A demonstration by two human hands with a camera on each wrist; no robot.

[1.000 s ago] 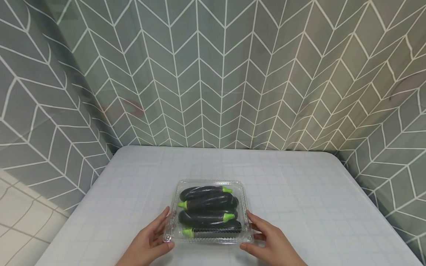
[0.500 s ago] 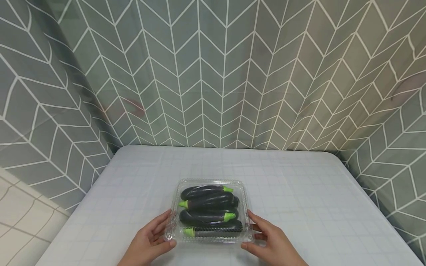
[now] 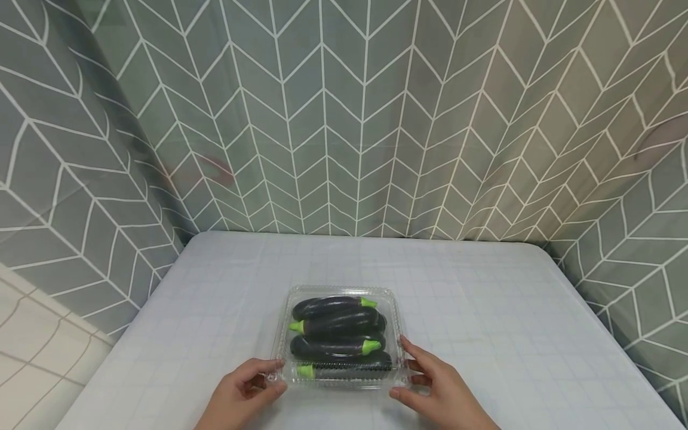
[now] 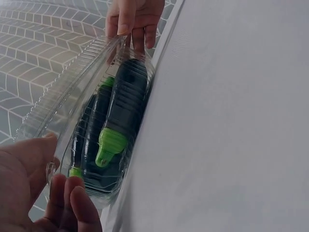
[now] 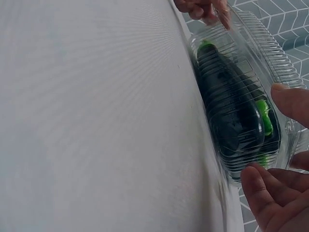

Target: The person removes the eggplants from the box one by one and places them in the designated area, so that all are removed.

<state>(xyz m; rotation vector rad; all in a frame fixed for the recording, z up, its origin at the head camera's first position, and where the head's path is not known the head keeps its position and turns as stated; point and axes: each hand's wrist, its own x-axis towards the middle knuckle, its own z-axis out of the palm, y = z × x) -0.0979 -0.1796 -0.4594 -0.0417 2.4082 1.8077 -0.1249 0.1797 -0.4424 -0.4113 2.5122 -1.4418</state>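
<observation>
A clear plastic clamshell box sits near the front of the table, its lid down. Through the plastic show several dark eggplants with bright green stem ends, lying crosswise one behind another. My left hand pinches the box's front left corner; in the left wrist view its thumb and fingers lie on either side of the corner rim. At the right front corner, my right hand holds the box with the thumb at the front and fingers along the side. The right wrist view shows the right thumb at the rim.
The table has a white, faintly gridded cover and rounded far corners. Grey curtains with white chevron lines hang behind it and at both sides. Pale floor tiles show at the lower left.
My left hand has shifted from the box's left side to its front left corner, fingers drawn in closer to the thumb. The right hand keeps its hold, and the box stays nearly in place.
</observation>
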